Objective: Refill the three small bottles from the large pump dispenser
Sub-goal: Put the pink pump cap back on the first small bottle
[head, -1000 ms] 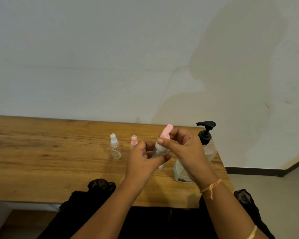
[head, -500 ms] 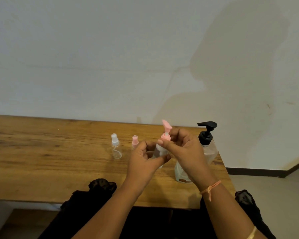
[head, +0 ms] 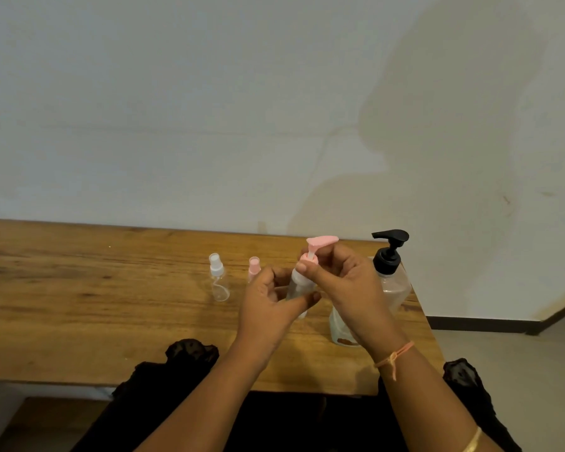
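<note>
Centre of frame, above the wooden table: both hands on a small clear bottle with pink pump top. Left hand wraps the bottle body, thumb and fingers closed around it. Right hand pinches the pink collar at the neck, fingers curled; pump head sticks up above them, spout pointing right. Bottle upright, slightly tilted; whether its base touches the table is hard to tell, hands cover it.

Just right, partly behind the right hand: large pump dispenser, black pump, standing near the table's right edge.

Left of the hands, on the table: white-capped spray bottle, upright; beside it a pink-capped bottle, lower part hidden by the left hand.
</note>
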Demonstrator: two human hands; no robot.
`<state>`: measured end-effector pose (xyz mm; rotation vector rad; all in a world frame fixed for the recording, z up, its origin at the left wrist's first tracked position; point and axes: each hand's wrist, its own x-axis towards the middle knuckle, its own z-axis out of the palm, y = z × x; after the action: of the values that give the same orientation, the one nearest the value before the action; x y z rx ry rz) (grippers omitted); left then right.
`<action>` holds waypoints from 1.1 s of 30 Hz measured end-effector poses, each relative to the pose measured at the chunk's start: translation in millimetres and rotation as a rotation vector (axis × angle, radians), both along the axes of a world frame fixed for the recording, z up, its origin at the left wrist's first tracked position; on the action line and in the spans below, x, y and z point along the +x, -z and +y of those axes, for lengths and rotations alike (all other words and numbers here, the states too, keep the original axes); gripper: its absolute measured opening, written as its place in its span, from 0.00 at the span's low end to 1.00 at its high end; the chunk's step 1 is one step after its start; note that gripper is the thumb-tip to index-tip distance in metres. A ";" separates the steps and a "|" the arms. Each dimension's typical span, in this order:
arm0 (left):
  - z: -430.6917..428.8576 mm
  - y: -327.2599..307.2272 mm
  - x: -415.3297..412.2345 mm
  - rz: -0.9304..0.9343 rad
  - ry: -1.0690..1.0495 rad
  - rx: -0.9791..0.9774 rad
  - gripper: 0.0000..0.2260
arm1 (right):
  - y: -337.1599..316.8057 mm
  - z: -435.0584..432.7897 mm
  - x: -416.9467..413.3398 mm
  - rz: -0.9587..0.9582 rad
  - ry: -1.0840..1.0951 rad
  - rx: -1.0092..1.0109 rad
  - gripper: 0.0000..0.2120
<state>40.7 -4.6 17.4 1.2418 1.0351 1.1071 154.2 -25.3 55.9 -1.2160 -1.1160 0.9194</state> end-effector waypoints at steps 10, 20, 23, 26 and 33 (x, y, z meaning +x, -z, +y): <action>1.4 1.5 -3.3 -0.010 -0.005 -0.012 0.16 | -3.0 -3.2 4.4 0.169 -0.180 -0.013 0.11; -6.0 3.3 0.3 -0.016 -0.049 -0.030 0.12 | 7.3 -0.9 -12.8 0.006 0.070 -0.044 0.15; -4.0 0.6 -1.6 0.006 -0.031 -0.007 0.11 | 0.0 -6.9 -3.5 0.121 -0.168 -0.119 0.20; -2.7 -1.9 -1.8 0.000 0.004 0.000 0.12 | -7.1 -7.1 6.6 0.125 -0.239 -0.118 0.12; -2.7 -1.5 -3.2 0.026 -0.004 0.017 0.13 | -0.5 0.5 -5.8 -0.088 0.081 -0.090 0.11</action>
<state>37.5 -7.3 18.9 1.2714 1.0492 1.1077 148.4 -24.8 56.4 -1.3770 -1.0961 0.8691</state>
